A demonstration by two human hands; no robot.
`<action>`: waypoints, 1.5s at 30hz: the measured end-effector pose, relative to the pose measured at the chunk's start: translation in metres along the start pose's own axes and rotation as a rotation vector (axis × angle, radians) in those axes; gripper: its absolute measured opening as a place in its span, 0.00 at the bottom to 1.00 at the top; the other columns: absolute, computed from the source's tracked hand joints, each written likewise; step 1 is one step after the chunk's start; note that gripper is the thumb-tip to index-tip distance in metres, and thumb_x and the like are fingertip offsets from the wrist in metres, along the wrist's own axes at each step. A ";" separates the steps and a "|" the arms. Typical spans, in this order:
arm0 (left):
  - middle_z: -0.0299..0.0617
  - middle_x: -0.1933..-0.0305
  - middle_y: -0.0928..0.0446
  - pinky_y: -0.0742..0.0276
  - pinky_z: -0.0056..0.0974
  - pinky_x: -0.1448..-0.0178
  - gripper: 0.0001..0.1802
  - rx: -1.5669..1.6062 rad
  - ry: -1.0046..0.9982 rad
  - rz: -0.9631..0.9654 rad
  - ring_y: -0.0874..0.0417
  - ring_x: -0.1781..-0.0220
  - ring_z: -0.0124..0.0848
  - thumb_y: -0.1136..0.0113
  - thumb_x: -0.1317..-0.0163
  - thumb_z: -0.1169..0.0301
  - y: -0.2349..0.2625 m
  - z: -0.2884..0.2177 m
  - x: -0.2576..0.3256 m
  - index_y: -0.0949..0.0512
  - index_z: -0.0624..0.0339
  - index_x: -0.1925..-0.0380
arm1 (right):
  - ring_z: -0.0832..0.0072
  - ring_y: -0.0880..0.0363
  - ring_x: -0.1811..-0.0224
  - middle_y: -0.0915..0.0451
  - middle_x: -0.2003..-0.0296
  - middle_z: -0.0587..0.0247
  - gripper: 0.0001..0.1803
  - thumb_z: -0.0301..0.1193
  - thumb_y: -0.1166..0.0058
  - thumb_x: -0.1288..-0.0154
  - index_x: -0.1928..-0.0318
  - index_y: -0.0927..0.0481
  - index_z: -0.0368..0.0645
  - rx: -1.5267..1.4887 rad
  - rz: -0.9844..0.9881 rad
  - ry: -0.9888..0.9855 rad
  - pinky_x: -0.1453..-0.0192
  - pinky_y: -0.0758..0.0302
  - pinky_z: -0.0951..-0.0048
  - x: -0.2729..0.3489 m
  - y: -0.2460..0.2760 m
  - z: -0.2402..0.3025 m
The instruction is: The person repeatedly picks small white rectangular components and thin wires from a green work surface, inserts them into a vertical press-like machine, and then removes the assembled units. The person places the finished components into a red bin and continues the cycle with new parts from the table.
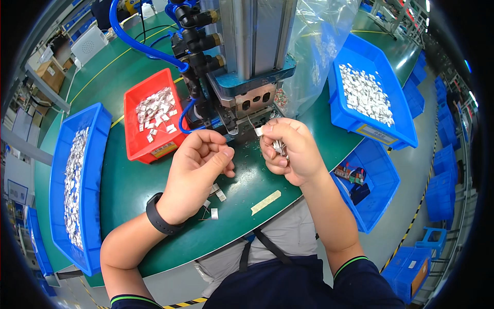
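My right hand (290, 149) pinches a small white rectangular part with thin wire leads (259, 132) between thumb and index finger, just in front of the press tooling (256, 100). More of these white parts (279, 148) are gathered under its curled fingers. To the left, my left hand (200, 162) is loosely closed above the green table (154, 216), thumb against the bent fingers; whatever lies inside is hidden. A few white parts (214, 213) rest on the table beside the left wrist.
A red bin (132, 121) and a long blue bin (92, 206) of white parts flank my left side. Another blue bin (343, 114) stands at right, above a lower blue bin (381, 201) holding tools. Blue hoses (149, 50) feed the press; a clear plastic bag (316, 51) hangs behind.
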State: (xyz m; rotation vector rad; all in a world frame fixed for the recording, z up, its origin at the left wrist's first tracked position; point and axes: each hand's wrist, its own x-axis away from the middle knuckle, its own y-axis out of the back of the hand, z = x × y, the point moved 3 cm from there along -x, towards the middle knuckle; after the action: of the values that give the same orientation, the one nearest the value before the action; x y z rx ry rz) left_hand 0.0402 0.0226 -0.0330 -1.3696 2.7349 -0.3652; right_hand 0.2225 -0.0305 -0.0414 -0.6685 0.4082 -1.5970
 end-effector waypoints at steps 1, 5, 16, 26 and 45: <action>0.39 0.64 0.24 0.21 0.32 0.60 0.10 -0.009 0.002 0.003 0.21 0.65 0.26 0.42 0.33 0.76 -0.001 0.000 0.000 0.30 0.62 0.55 | 0.85 0.40 0.89 0.28 0.81 0.64 0.11 0.30 0.44 0.36 0.74 0.27 0.39 -0.014 -0.012 -0.006 0.88 0.49 0.81 -0.001 0.001 0.000; 0.38 0.64 0.25 0.22 0.32 0.60 0.09 -0.045 0.017 0.023 0.22 0.65 0.25 0.43 0.33 0.76 -0.002 0.000 0.000 0.30 0.62 0.56 | 0.84 0.41 0.89 0.29 0.81 0.63 0.12 0.30 0.45 0.36 0.75 0.28 0.39 -0.034 -0.060 -0.007 0.88 0.50 0.81 -0.003 0.004 0.001; 0.38 0.65 0.26 0.23 0.31 0.61 0.09 -0.050 0.032 0.022 0.23 0.66 0.25 0.42 0.34 0.75 -0.003 0.001 0.001 0.30 0.63 0.56 | 0.85 0.41 0.88 0.29 0.81 0.63 0.12 0.31 0.45 0.36 0.74 0.29 0.40 -0.050 -0.072 0.034 0.88 0.50 0.81 -0.004 0.003 0.002; 0.38 0.65 0.26 0.23 0.31 0.61 0.08 -0.066 0.035 0.030 0.23 0.66 0.25 0.43 0.34 0.76 -0.003 0.001 0.001 0.30 0.64 0.57 | 0.85 0.41 0.88 0.30 0.81 0.64 0.12 0.31 0.45 0.35 0.74 0.29 0.40 -0.062 -0.068 0.055 0.87 0.49 0.82 -0.003 0.003 0.002; 0.38 0.64 0.24 0.23 0.33 0.59 0.10 -0.037 0.145 0.108 0.23 0.65 0.25 0.44 0.30 0.69 0.000 0.007 0.002 0.24 0.66 0.58 | 0.91 0.38 0.84 0.28 0.80 0.70 0.10 0.31 0.41 0.34 0.71 0.24 0.41 0.327 0.131 -0.026 0.85 0.46 0.85 0.004 -0.009 -0.014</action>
State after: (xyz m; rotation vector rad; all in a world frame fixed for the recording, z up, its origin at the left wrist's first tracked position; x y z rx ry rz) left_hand 0.0399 0.0197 -0.0398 -1.2430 2.9325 -0.4248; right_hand 0.2061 -0.0346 -0.0459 -0.4037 0.1618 -1.4850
